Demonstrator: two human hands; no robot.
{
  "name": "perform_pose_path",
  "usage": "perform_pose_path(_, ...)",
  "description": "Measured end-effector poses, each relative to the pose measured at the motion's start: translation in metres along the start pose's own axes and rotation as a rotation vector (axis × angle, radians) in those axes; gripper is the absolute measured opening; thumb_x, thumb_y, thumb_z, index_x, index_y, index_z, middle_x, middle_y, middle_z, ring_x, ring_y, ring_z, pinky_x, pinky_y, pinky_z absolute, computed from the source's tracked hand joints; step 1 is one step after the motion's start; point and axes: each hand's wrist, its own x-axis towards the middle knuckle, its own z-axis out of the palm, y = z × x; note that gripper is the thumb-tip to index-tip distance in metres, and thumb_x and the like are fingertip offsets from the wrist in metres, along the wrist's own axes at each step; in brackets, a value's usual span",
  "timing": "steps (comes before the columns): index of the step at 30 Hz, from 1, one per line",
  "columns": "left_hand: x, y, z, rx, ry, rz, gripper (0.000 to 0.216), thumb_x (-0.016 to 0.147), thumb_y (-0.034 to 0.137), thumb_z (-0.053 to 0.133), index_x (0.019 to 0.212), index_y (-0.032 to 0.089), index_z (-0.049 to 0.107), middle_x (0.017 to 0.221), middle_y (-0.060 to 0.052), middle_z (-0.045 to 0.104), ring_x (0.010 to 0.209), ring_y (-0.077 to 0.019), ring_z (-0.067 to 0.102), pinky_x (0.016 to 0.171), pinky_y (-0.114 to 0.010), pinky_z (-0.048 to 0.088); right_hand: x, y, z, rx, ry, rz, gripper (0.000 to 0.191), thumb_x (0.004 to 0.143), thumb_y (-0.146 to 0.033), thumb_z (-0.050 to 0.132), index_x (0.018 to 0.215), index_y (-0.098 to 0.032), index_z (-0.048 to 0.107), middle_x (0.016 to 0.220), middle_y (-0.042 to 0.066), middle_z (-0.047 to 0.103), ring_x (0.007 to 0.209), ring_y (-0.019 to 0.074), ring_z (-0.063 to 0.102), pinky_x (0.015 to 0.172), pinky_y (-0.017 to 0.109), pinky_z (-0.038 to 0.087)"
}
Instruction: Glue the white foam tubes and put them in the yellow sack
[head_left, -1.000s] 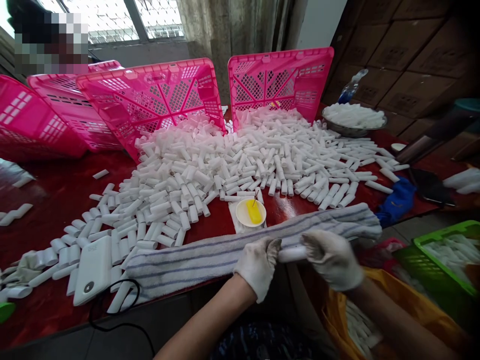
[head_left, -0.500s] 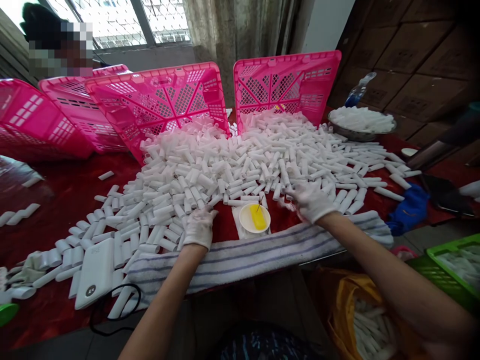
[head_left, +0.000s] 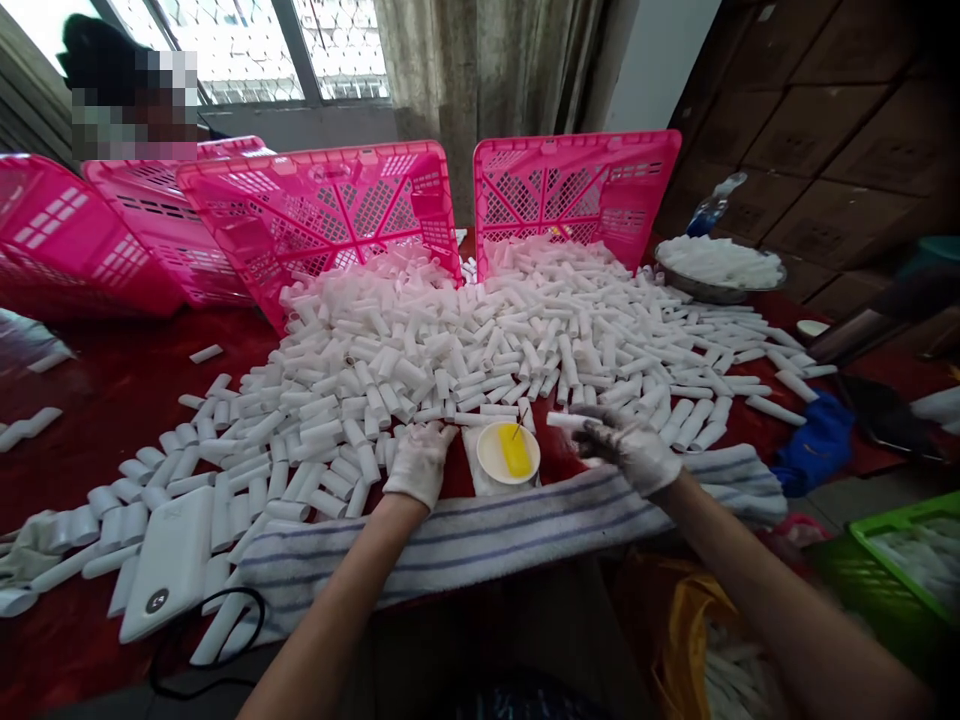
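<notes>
A big heap of short white plastic tubes (head_left: 480, 340) covers the red table (head_left: 112, 390). My gloved right hand (head_left: 626, 450) is closed on one white tube (head_left: 568, 421) that sticks out to the left, just right of a small white cup (head_left: 508, 452) with a yellow piece in it. My gloved left hand (head_left: 418, 462) rests at the near edge of the heap, left of the cup, fingers curled down among the tubes; what they hold is hidden. Both forearms cross a striped towel (head_left: 480, 535) along the table's front edge.
Several pink baskets (head_left: 330, 215) lie tipped behind the heap. A metal bowl of tubes (head_left: 720, 270) stands at the back right, a blue cloth (head_left: 817, 440) beside it. A white power bank (head_left: 169, 565) with a black cable lies front left. A green crate (head_left: 900, 555) and an orange bag (head_left: 690, 640) are lower right. Another person is at the far left.
Both hands left the tube they held together over the towel and reached to the heap. My right hand has since drawn back with one white tube; my left stays at the heap's edge.
</notes>
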Motion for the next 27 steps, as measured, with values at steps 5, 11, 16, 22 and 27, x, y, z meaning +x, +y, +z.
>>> perform_pose_path(5, -0.005, -0.007, -0.006, -0.012, 0.03, -0.068, 0.039, 0.092, 0.016, 0.037, 0.121, 0.024, 0.061, 0.126, -0.01, 0.056, 0.099, -0.0278, 0.054, 0.079, -0.039, 0.042, -0.014, 0.006, 0.035, 0.527, -0.142, 0.372, 0.058, 0.076, -0.056, 0.065, 0.116, -0.014, 0.064, 0.065, 0.002, 0.062, 0.045, 0.0082, 0.046, 0.041, 0.022, 0.035)
perform_pose_path(11, -0.003, -0.013, -0.003, -0.023, -0.046, -0.092, 0.036, 0.094, 0.021, 0.036, 0.11, 0.025, 0.067, 0.114, -0.009, 0.062, 0.091, -0.0255, 0.057, 0.077, -0.038, 0.043, 0.007, 0.02, 0.058, 0.177, -0.009, 0.006, 0.039, 0.074, -0.05, 0.068, 0.096, -0.018, 0.072, 0.084, 0.006, 0.069, 0.077, 0.0196, 0.064, 0.074, 0.035, 0.054)
perform_pose_path(16, -0.004, -0.009, 0.009, -0.23, 0.17, -0.128, 0.026, 0.092, 0.029, 0.046, 0.105, 0.022, 0.067, 0.103, -0.009, 0.066, 0.094, -0.0249, 0.058, 0.084, -0.037, 0.044, 0.001, 0.043, 0.057, 0.075, -0.009, -0.188, 0.033, 0.077, -0.042, 0.07, 0.103, -0.021, 0.07, 0.095, 0.006, 0.068, 0.088, 0.0208, 0.065, 0.087, 0.04, 0.054)
perform_pose_path(22, -0.014, -0.005, 0.018, -1.04, 0.379, -0.376, 0.031, 0.087, 0.039, 0.054, 0.106, 0.015, 0.057, 0.09, -0.007, 0.066, 0.079, -0.0174, 0.062, 0.078, -0.032, 0.05, -0.012, 0.044, 0.06, 0.063, -0.015, -0.238, 0.024, 0.084, -0.039, 0.063, 0.099, -0.021, 0.069, 0.096, 0.006, 0.065, 0.076, 0.0174, 0.065, 0.071, 0.035, 0.058)
perform_pose_path(27, -0.027, -0.001, 0.019, -1.433, 0.197, -0.398, 0.038, 0.079, 0.034, 0.06, 0.112, 0.015, 0.054, 0.088, -0.004, 0.066, 0.066, -0.0128, 0.061, 0.067, -0.028, 0.053, -0.016, 0.037, 0.059, 0.066, -0.004, -0.197, 0.033, 0.082, -0.04, 0.066, 0.11, -0.021, 0.066, 0.102, 0.007, 0.067, 0.081, 0.0187, 0.066, 0.074, 0.035, 0.059)
